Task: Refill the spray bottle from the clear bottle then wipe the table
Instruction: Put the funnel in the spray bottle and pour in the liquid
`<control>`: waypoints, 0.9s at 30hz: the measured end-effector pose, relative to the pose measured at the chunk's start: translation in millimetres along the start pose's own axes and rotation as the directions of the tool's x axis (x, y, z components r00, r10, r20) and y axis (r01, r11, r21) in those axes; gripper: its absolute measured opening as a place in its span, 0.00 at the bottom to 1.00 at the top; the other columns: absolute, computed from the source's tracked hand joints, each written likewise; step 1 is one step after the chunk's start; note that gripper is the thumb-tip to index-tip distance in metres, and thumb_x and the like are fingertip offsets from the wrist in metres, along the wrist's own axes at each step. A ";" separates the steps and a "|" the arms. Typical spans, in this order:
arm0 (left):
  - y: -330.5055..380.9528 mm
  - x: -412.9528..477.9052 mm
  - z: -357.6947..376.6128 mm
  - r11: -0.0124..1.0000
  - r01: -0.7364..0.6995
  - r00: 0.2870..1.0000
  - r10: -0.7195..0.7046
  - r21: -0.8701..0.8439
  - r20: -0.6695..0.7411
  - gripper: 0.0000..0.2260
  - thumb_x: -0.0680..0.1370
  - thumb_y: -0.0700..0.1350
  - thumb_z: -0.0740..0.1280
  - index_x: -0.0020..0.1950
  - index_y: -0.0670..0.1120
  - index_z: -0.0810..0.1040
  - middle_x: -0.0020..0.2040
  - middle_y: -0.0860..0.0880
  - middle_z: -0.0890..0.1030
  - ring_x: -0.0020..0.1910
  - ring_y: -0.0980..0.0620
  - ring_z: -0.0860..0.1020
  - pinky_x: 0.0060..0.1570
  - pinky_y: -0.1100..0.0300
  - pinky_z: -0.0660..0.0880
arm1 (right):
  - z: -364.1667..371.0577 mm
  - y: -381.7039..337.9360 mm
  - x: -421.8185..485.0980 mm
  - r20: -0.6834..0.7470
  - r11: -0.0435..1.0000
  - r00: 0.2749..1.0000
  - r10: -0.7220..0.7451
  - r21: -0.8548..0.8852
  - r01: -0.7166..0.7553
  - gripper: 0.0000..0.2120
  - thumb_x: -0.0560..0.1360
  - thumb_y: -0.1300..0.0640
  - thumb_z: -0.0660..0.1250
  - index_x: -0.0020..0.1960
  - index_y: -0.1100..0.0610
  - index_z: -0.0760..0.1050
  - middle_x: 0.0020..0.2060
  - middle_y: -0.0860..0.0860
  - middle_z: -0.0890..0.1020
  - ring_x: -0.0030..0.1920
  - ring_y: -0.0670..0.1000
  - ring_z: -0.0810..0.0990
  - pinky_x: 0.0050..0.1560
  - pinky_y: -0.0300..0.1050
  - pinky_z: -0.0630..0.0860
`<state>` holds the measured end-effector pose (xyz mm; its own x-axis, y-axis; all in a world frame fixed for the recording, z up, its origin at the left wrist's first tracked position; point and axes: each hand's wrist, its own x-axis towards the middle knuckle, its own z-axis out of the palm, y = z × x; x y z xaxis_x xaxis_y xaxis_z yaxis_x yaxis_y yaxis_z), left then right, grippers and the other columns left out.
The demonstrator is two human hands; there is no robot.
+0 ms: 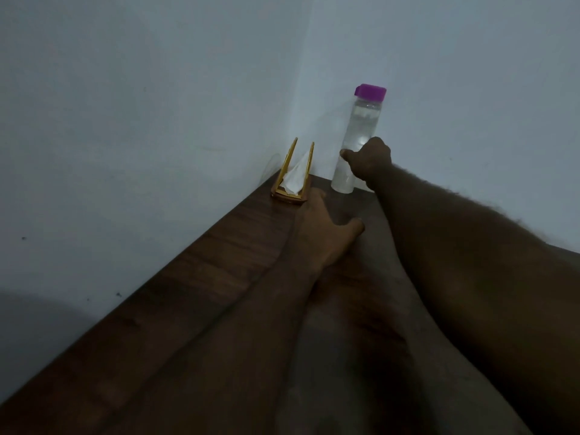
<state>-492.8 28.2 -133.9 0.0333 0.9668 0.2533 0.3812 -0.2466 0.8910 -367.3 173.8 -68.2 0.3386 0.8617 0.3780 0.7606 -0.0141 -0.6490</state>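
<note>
A tall clear bottle (359, 127) with a purple cap stands upright in the far corner of the dark wooden table (194, 277). My right hand (370, 160) grips the bottle's lower half, thumb on its left side. My left hand (320, 227) reaches out flat over the table, fingers stretched toward the napkin holder, thumb spread to the right. It holds nothing. No spray bottle is in view.
A yellow napkin holder (290, 175) with white paper napkins (295, 177) stands at the table's far corner, just left of the bottle. Pale walls (125, 120) close in the table on the left and behind.
</note>
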 end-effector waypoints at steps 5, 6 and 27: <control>2.1 -3.3 -1.8 1.000 0.006 1.000 -0.006 -0.017 -0.011 0.30 0.73 0.47 0.70 0.71 0.45 0.63 0.57 0.42 0.78 0.54 0.48 0.77 0.47 0.60 0.71 | -21.1 3.4 -37.0 0.027 0.999 0.999 -0.018 0.035 0.017 0.30 0.72 0.47 0.74 0.66 0.65 0.71 0.63 0.60 0.78 0.64 0.61 0.76 0.63 0.56 0.75; 4.7 -5.9 -1.2 1.000 -0.004 1.000 0.004 -0.023 -0.017 0.29 0.73 0.47 0.70 0.71 0.44 0.63 0.57 0.42 0.78 0.54 0.47 0.77 0.48 0.60 0.71 | -25.7 5.5 -48.2 0.025 0.998 0.999 -0.023 0.055 0.022 0.30 0.72 0.48 0.74 0.66 0.64 0.71 0.63 0.60 0.78 0.64 0.61 0.76 0.62 0.57 0.76; 87.3 -90.5 17.7 0.925 -0.006 0.993 0.050 -0.381 0.106 0.13 0.78 0.49 0.56 0.52 0.45 0.77 0.37 0.49 0.78 0.34 0.51 0.75 0.30 0.60 0.70 | -203.4 49.3 -313.6 0.089 0.984 0.986 -0.142 0.116 0.132 0.19 0.74 0.48 0.72 0.61 0.53 0.75 0.54 0.48 0.82 0.52 0.48 0.81 0.50 0.43 0.76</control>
<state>-446.2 -79.6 -85.7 0.1499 0.9549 0.2563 0.0004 -0.2593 0.9658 -323.3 -200.4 -84.4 0.1764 0.8964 0.4067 0.7290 0.1587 -0.6658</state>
